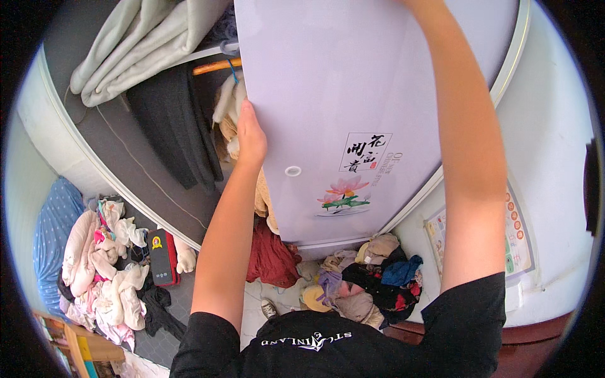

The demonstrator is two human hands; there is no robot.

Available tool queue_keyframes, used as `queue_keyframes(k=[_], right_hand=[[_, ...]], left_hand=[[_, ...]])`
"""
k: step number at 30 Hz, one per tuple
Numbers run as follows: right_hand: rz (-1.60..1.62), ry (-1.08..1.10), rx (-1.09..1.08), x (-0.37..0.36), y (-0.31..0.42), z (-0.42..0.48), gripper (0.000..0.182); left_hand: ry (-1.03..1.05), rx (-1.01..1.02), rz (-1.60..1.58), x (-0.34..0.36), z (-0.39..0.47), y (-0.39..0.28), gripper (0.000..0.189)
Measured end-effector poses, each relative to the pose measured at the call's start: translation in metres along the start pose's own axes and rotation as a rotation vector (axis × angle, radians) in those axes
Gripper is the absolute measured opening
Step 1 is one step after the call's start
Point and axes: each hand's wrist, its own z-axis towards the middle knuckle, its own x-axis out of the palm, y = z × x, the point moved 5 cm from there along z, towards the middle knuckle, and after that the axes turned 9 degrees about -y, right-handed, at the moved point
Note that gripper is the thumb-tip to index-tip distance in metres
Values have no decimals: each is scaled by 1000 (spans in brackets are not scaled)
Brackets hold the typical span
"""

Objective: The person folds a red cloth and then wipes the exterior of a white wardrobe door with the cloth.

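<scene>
A white sliding wardrobe door (293, 108) fills the middle of the view, with a round recessed pull (293, 171), printed lotus flowers and writing on its face. My left hand (253, 134) grips its left edge; the fingers are hidden behind the panel. My right forearm (465, 127) reaches up in front of the door, and the right hand is beyond the top of the view. Left of the door the wardrobe's dark interior shows. A folded grey-white blanket (156, 52), dark trousers (175, 123) and pale fluffy clothing (231, 104) hang there.
Clothes (108, 274) lie heaped on a dark surface at left, beside a black-and-red box (163, 257). A second clothes pile (364, 283) lies on the floor below the door. Dark red fabric (272, 255) spills from the wardrobe. A poster (515, 236) hangs on the right wall.
</scene>
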Motion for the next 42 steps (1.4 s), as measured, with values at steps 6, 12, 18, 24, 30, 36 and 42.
queue_keyframes(k=[6, 12, 18, 24, 30, 36, 42], right_hand=[[188, 168, 58, -4, 97, -187, 36], [324, 491, -249, -43, 215, -369, 20], [241, 479, -406, -22, 138, -257, 27], [-63, -117, -8, 4, -9, -5, 51], [-17, -139, 36, 68, 51, 87, 56], [130, -76, -78, 64, 52, 112, 51], [-79, -138, 20, 9, -41, 79, 48]], left_hand=[[-29, -5, 34, -13, -5, 12, 61], [-13, 167, 54, -17, 9, 42, 59], [-70, 170, 183, -31, 11, 47, 56], [-33, 213, 196, -11, 4, 24, 53], [-12, 84, 241, -23, 6, 46, 52], [-70, 193, 169, -14, -7, 27, 54], [-61, 187, 134, -25, 8, 50, 56]])
